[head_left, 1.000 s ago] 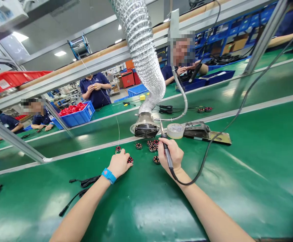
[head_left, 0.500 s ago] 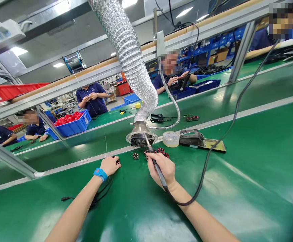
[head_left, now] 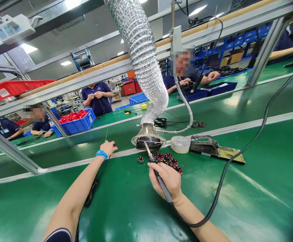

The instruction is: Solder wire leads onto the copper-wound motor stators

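My right hand (head_left: 168, 179) is closed around the handle of a soldering iron (head_left: 161, 183), its tip pointing up in front of the fume extraction hood (head_left: 148, 130). Pinched in the fingers of my left hand (head_left: 107, 148) is a small round red-and-black coil part (head_left: 114, 145), largely hidden by them. A black cable (head_left: 92, 193) runs down from that hand and lies bundled beside my forearm. Close to the iron sit several similar coil parts (head_left: 173, 162), with one loose coil part (head_left: 140, 160) apart from them. A thin wire (head_left: 107, 132) hangs down near my left hand.
Right of the hood stand a tape roll (head_left: 180, 144) and a soldering iron stand (head_left: 204, 146). A silver duct (head_left: 146, 57) drops to the hood. The metal rail (head_left: 126, 151) crosses the green bench. Co-workers sit or stand beyond, near a blue bin (head_left: 79, 122) of red parts.
My left hand has moved forward, away from me, with the coil part, drawing the cable along. My right hand still grips the soldering iron. The camera's view has shifted slightly.
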`<state>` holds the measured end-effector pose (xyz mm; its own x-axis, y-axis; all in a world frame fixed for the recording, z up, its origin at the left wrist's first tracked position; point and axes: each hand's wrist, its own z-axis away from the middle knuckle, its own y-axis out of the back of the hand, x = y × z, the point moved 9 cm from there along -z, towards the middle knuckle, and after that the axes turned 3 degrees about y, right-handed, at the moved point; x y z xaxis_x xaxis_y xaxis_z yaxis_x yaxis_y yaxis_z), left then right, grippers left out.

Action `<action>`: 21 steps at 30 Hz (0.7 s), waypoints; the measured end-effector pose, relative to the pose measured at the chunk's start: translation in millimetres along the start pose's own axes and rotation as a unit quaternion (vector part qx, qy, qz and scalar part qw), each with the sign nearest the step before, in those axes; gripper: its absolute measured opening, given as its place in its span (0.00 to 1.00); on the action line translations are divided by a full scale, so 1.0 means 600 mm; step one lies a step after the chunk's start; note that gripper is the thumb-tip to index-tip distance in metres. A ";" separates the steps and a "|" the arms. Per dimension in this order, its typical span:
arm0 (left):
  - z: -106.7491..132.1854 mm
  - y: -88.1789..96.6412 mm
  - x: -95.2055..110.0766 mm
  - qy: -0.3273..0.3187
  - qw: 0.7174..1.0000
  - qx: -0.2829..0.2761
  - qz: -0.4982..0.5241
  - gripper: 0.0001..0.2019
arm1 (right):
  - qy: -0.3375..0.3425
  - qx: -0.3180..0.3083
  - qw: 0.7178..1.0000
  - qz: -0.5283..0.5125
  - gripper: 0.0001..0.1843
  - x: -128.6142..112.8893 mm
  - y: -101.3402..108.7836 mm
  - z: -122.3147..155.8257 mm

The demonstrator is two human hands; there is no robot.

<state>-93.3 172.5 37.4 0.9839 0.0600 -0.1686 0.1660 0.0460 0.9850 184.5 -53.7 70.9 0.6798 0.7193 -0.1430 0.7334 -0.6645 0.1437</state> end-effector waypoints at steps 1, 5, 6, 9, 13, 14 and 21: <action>-0.021 0.008 -0.002 0.009 1.000 0.003 0.004 0.24 | 0.005 -0.001 1.000 0.000 0.14 -0.002 -0.001 0.000; -0.083 0.018 0.013 0.029 0.999 0.009 0.022 0.26 | 0.018 -0.008 1.000 0.000 0.14 -0.009 -0.003 -0.001; -0.091 0.013 0.021 0.030 0.999 0.008 0.027 0.26 | 0.022 -0.010 1.000 0.001 0.15 -0.010 -0.004 0.000; -0.092 -0.014 0.045 0.027 0.999 -0.010 0.041 0.23 | 0.032 -0.012 0.999 0.001 0.16 -0.010 -0.005 0.004; -0.073 -0.035 0.048 0.025 0.998 -0.019 0.056 0.26 | 0.036 -0.009 0.999 0.009 0.15 -0.006 -0.002 0.006; -0.066 -0.030 0.040 0.027 0.998 -0.011 0.058 0.29 | 0.037 -0.007 0.999 0.011 0.15 -0.005 0.000 0.006; 0.046 -0.007 -0.074 0.055 0.998 -0.006 0.030 0.27 | 0.041 -0.006 0.999 0.012 0.14 -0.012 0.008 0.001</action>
<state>-136.1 142.2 41.8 0.9786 0.1715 -0.1133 0.1060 0.0516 0.9930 182.9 -62.4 71.9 0.6932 0.7184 -0.0580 0.7170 -0.6791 0.1574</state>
